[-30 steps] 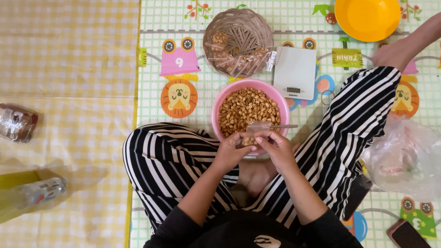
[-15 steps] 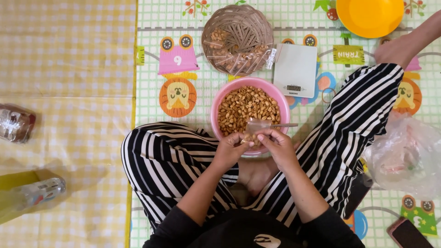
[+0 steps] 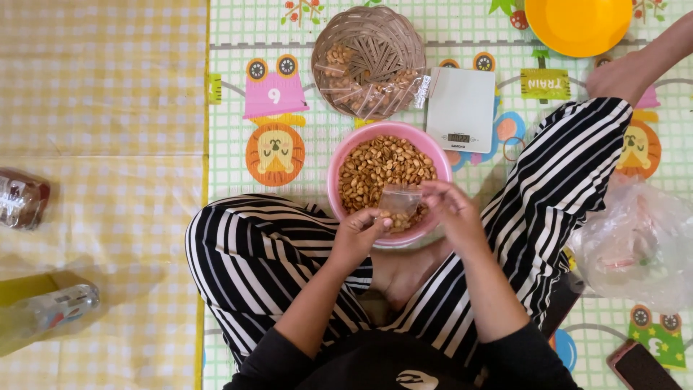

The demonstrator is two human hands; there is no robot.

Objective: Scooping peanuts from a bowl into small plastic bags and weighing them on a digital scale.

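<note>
Over the near rim of the pink bowl [image 3: 339,177] of peanuts, between my crossed knees, my left hand [image 3: 357,235] and right hand [image 3: 447,209] hold a small clear bag [image 3: 399,202]. Left fingers [image 3: 381,218] pinch its lower corner; right fingers [image 3: 432,189] grip its upper edge. The bag hangs between both hands, mouth tilted toward the nuts just beyond my fingertips. Farther off lie a wicker basket [image 3: 361,29] of filled packets and a white scale [image 3: 460,101].

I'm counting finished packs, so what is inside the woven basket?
The woven basket holds small clear packets of peanuts, piled at its lower side. How many lie under the top ones cannot be seen.
</note>
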